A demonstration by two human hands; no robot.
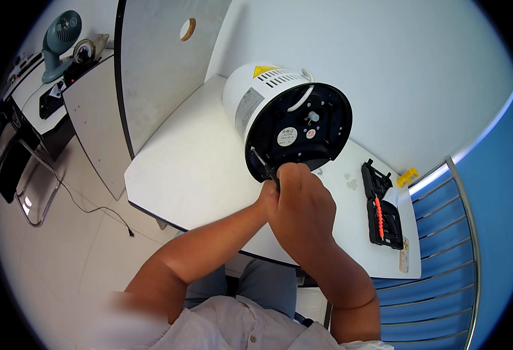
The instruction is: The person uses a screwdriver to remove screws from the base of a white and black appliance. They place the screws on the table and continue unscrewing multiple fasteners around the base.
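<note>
A white cylindrical appliance (239,87) lies on its side on the white table (181,169), its black underside (300,137) facing me. The underside carries round stickers, several screws and a pale centre fitting (313,117). In my right hand (300,201) is a screwdriver (262,158), the dark handle gripped in closed fingers. Its metal shaft slants up and left, the tip at the left part of the underside, near the rim. My left hand (267,196) is pressed close against the right one at the handle. The right hand hides its fingers.
An open black tool case (383,224) with an orange-red flexible shaft (379,217) sits at the table's right, a yellow piece (408,177) beside it. A white cord (301,99) crosses the appliance's base. A grey partition (163,76) stands left; a metal railing (472,245) runs right.
</note>
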